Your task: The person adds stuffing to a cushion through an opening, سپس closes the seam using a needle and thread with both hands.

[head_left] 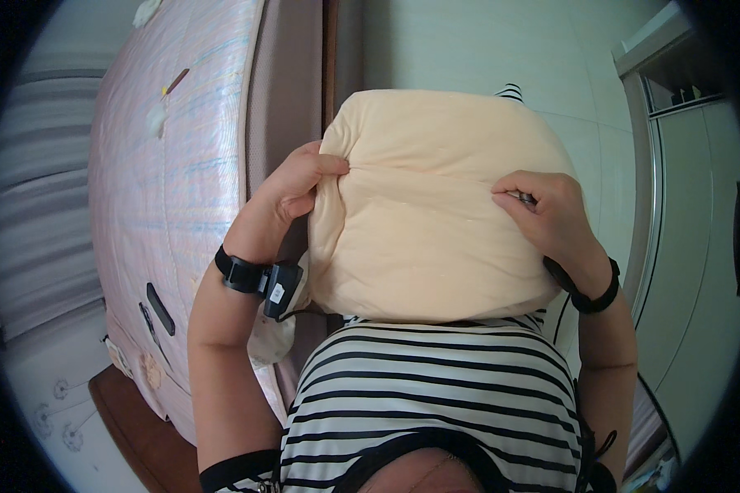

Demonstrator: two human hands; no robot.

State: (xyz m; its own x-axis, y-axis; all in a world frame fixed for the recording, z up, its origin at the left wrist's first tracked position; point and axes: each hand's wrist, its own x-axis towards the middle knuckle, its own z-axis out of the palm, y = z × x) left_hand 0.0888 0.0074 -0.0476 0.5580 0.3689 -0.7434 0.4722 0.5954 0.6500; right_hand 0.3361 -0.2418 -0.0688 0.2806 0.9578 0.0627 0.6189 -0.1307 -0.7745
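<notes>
A plump cream-coloured cushion [436,238] lies across my lap, covering most of it. My left hand [308,177] grips its left edge, the thumb pressed on top at one end of a crease running across the fabric. On the right part of the cushion, my right hand [547,209] is closed in a pinch, thumb against forefinger, close to the cloth. A small dark metallic piece, perhaps a ring or thimble, shows at its fingers. Whatever is between the fingertips is too small to make out.
To the left is a bed with a pink checked cover [197,189]. On it lie scissors [150,324], a black oblong object [160,309], a brown-handled tool [176,81] and white fluff [156,122]. A pale cabinet [691,189] stands at the right, above a tiled floor [469,49].
</notes>
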